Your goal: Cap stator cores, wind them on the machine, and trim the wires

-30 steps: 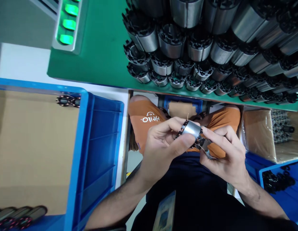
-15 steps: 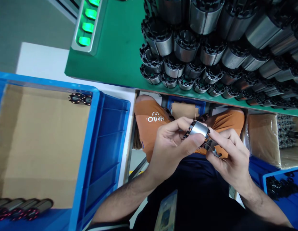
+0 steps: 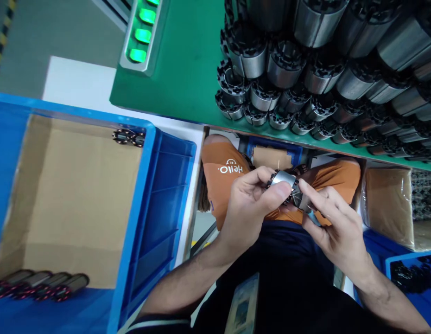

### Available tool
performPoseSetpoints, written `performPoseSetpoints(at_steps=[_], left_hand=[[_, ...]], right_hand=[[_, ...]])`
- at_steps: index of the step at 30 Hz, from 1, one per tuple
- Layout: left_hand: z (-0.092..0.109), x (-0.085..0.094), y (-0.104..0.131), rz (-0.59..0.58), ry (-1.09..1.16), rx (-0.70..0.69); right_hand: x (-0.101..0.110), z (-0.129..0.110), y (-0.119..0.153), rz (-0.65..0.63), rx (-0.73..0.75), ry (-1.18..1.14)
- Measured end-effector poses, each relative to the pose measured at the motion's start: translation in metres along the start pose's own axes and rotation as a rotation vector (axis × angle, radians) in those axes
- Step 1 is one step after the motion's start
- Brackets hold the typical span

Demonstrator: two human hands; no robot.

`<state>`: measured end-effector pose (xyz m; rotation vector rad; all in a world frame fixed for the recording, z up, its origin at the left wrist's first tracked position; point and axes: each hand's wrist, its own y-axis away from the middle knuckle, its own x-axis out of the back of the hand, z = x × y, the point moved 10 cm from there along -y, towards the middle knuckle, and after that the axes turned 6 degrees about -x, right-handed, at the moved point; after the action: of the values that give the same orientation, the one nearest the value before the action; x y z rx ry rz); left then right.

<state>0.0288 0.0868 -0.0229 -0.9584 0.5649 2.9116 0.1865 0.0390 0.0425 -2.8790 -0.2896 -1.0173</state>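
Observation:
My left hand [image 3: 248, 204] is closed around a motor stator [image 3: 284, 179], a short silver ring with black slotted ends and some copper showing. Its thumb presses on the metal side. In my right hand [image 3: 335, 227] is a small pair of nippers [image 3: 298, 197] with a metal head and a blue-grey handle, partly covered by the fingers. The head of the nippers lies against the near right end of the stator; whether its jaws are closed I cannot tell. A thin wire sticks up past the stator's far side. Both hands are above my lap.
Rows of stacked stators [image 3: 285, 65] stand on the green bench top [image 3: 187, 60] ahead. A blue crate [image 3: 132, 199] at left holds several wound stators [image 3: 71, 286] on cardboard. To the right are a plastic-lined carton [image 3: 387, 199] and a blue bin [image 3: 389, 266] of black parts.
The camera view has swung slightly left, so the bench and crates appear further right. The stator and nippers have turned a little in my hands; more of the blue-grey handle shows.

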Motion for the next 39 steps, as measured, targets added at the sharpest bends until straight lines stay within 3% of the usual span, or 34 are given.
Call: performPoseSetpoints(at_steps=[4,8,10,12,15,18,24,28,31,34,37,39], left_hand=[[-0.013,0.023,-0.005,0.183,-0.018,-0.033],[-0.007,0.065,0.005,0.339,-0.087,-0.089],[0.014,0.095,0.009,0.36,-0.203,-0.126],[0.048,0.13,0.007,0.367,-0.414,-0.178],[0.101,0.184,-0.009,0.383,-0.843,-0.175],[0.148,0.231,-0.021,0.451,-1.019,-0.174],[0.212,0.317,-0.018,0.609,-1.224,-0.146],[0.218,0.371,-0.031,0.675,-1.318,-0.075],[0.201,0.389,-0.053,0.639,-1.3,-0.056],[0.188,0.388,-0.066,0.581,-1.226,-0.092],[0.19,0.376,-0.056,0.541,-1.165,-0.146],[0.193,0.363,-0.038,0.524,-1.136,-0.18]], right_hand=[[-0.009,0.016,-0.008,0.058,-0.057,0.021],[-0.042,0.068,-0.007,-0.024,-0.297,-0.109],[-0.059,0.095,0.004,-0.112,-0.414,-0.16],[-0.067,0.118,0.019,-0.173,-0.489,-0.17],[-0.071,0.143,0.037,-0.227,-0.523,-0.153],[-0.075,0.157,0.043,-0.263,-0.519,-0.117],[-0.092,0.139,0.033,-0.293,-0.379,-0.109],[-0.096,0.13,0.032,-0.264,-0.332,-0.121],[-0.096,0.139,0.038,-0.225,-0.412,-0.196],[-0.097,0.149,0.048,-0.193,-0.605,-0.403],[-0.107,0.147,0.065,-0.173,-0.924,-0.847],[-0.12,0.127,0.073,-0.175,-1.092,-1.273]])
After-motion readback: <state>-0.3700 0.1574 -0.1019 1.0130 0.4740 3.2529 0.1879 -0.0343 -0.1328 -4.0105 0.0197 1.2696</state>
